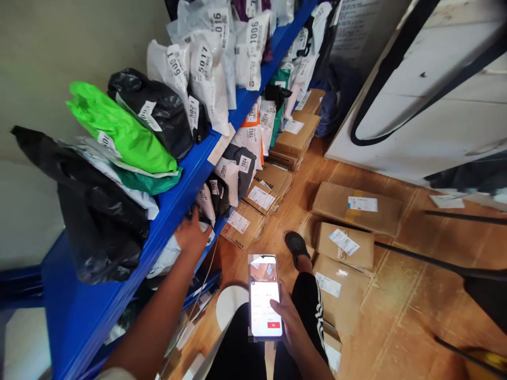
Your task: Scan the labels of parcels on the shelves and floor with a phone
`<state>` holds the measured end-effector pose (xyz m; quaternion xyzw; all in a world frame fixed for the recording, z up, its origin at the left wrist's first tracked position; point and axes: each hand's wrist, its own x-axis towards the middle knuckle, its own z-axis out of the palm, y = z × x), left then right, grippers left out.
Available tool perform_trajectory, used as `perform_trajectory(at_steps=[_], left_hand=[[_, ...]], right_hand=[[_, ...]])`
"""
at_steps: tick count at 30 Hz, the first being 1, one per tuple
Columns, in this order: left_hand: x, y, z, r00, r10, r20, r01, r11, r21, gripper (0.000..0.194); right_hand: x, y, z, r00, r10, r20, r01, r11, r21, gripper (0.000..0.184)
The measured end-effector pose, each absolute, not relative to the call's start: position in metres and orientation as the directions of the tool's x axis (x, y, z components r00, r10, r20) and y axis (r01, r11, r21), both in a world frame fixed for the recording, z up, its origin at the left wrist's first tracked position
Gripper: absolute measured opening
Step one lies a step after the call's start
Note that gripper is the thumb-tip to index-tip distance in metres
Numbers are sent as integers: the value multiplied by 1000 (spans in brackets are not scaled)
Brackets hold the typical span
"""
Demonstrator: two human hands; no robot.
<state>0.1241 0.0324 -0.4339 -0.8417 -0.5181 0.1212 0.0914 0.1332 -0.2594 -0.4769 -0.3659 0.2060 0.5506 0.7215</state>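
My right hand (291, 316) grips a smartphone (264, 311) in front of my lap, its lit screen facing me and my thumb over the display. With my left arm stretched out, my left hand (192, 233) reaches into the lower level of the blue shelf (166, 198). Its fingers are apart, right by a small pale package (205, 203) and a dark one (219, 196). I cannot tell whether they touch. A white plastic bag (168, 256) lies just below that hand. Part of the hand's far side is hidden.
Labelled plastic parcels, among them a bright green bag (122, 124) and a black bag (99, 211), stand on the upper shelf. Cardboard boxes (356, 203) lie on the wooden floor to the right; more boxes (243, 224) sit along the shelf. A round white surface (230, 306) is beside my leg.
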Motion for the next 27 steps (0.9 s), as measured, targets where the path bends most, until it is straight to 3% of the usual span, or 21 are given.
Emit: perform_trajectory(at_steps=[5,11,14,15,19,23,27], left_hand=[[179,30,-461,421,897,-138,884,-439,-158,99],[167,14,-450,534,826,-178,837,-547,-26,96],[125,-9,-437,532,842,-92,842,-537,-50,92],[108,-17,-434,496,868,-26,864,-496,-81,91],[40,-32,-425,332,943,20,937,-328,-119,93],[13,-15,-420,115,993,-20,983,-117,-140,89],[23,3,-417,97,985,-140,985,-115,-128,79]], right_hand=[[142,-259,-467,292,659,-693,-943,78,-323,73],[154,-263,-458,282,663,-693,-945,68,-319,67],[157,-260,-453,283,662,-694,-945,69,-319,65],[158,-258,-450,282,663,-693,-946,69,-318,65],[164,-251,-436,292,670,-682,-943,82,-322,67],[177,-249,-419,321,697,-641,-927,93,-363,64],[186,-255,-404,368,695,-618,-902,105,-418,61]])
